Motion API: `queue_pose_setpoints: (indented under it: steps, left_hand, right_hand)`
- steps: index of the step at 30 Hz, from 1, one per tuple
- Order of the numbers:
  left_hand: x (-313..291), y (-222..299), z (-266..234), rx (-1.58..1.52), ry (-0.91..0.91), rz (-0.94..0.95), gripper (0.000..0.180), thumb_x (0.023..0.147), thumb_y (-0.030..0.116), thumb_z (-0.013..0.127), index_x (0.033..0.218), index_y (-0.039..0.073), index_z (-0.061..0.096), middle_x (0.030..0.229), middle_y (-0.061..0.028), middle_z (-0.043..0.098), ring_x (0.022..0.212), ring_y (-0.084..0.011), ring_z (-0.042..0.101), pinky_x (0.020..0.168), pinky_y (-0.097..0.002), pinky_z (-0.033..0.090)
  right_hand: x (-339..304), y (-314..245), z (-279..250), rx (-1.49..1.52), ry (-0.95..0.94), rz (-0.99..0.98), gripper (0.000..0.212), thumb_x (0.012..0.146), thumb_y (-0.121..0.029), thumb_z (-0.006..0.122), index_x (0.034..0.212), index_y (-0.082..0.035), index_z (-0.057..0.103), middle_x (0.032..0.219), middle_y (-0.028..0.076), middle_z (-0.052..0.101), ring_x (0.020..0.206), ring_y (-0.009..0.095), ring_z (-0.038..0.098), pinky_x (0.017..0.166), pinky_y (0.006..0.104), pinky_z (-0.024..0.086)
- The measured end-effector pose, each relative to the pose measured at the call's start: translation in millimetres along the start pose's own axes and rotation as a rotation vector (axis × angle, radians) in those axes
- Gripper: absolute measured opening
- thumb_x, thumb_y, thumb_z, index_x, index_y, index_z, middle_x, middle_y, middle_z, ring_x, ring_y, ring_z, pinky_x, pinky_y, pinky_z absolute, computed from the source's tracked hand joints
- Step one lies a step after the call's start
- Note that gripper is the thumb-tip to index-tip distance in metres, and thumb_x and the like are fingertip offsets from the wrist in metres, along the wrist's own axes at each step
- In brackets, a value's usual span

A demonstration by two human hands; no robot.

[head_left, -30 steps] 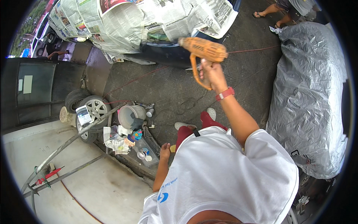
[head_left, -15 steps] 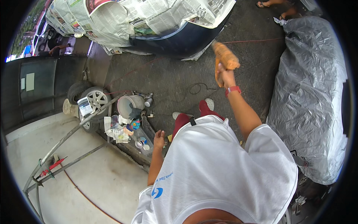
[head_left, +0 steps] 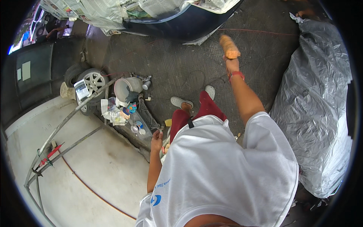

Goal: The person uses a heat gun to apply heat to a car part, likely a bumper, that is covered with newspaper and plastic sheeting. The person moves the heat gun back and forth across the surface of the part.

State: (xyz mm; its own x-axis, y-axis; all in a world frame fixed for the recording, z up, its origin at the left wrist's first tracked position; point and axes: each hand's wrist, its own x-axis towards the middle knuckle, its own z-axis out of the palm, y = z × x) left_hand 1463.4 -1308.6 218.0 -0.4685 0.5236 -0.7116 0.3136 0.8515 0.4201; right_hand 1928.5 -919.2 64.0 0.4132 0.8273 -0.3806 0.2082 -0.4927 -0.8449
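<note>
One orange heat gun [head_left: 229,47] is gripped in the right hand [head_left: 231,65] over the floor [head_left: 162,62], swung away from one dark bumper [head_left: 170,28] since earlier. The left hand [head_left: 157,140] is half-curled, its hold unclear.

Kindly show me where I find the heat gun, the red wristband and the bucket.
Orange heat gun [head_left: 230,47], head view: middle of its body.
Red wristband [head_left: 237,74], head view: middle of the band.
Bucket [head_left: 136,84], head view: outer side wall.
</note>
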Motion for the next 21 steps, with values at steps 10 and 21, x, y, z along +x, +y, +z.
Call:
queue_pose_setpoints:
  steps: [10, 21]
  left_hand:
    - [-26, -46, 19, 0.073, -0.079, -0.130, 0.063, 0.100, 0.042, 0.066, 0.142, -0.004, 0.052, 0.137, -0.0228, 0.062, 0.128, -0.0302, 0.060, 0.107, -0.0377, 0.045]
    - [1, 17, 32, -0.011, -0.038, 0.034, 0.055, 0.102, 0.032, 0.065, 0.142, -0.003, 0.053, 0.138, -0.0199, 0.063, 0.127, -0.0267, 0.061, 0.108, -0.0366, 0.046]
  right_hand:
    - [-90, -30, 44, -0.068, -0.531, -0.120, 0.056, 0.086, -0.020, 0.079, 0.135, -0.002, 0.060, 0.126, 0.014, 0.069, 0.115, 0.027, 0.065, 0.099, 0.0386, 0.050]
    - [-123, -88, 7, 0.410, -0.334, -0.066, 0.046, 0.092, -0.018, 0.076, 0.130, 0.002, 0.061, 0.126, 0.013, 0.068, 0.116, 0.024, 0.064, 0.101, 0.0370, 0.049]
